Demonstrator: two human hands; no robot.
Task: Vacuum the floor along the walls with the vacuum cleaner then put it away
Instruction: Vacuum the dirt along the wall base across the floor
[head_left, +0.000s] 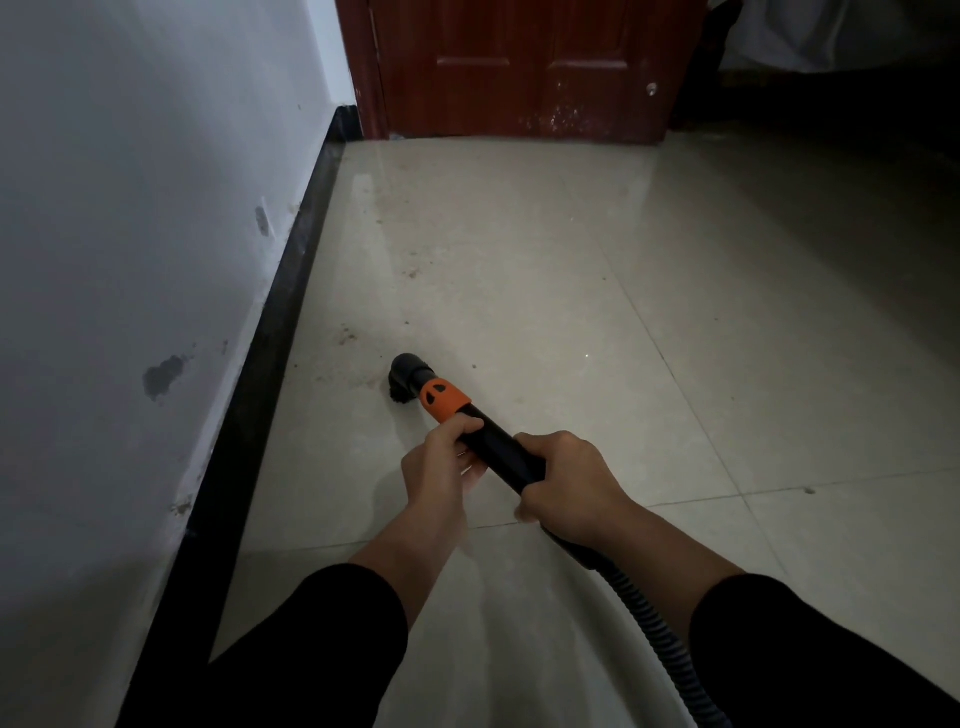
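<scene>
On the tiled floor (519, 249), near the 9 o'clock skirting (291, 291): vacuum wand (498, 441), rigid, likely light; brush nozzle (402, 382) down. Left hand (441, 462) and right hand (566, 483) both wrapped around the tube. Hose (649, 603) flexible, trailing toward 5 o'clock.

Glossy beige tiled floor (545, 249), brush nozzle (402, 382) on it, scattered dirt specks (348, 335)

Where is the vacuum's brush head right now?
The brush head rests on the tiled floor, just ahead of both hands, a little right of the black baseboard.
</scene>
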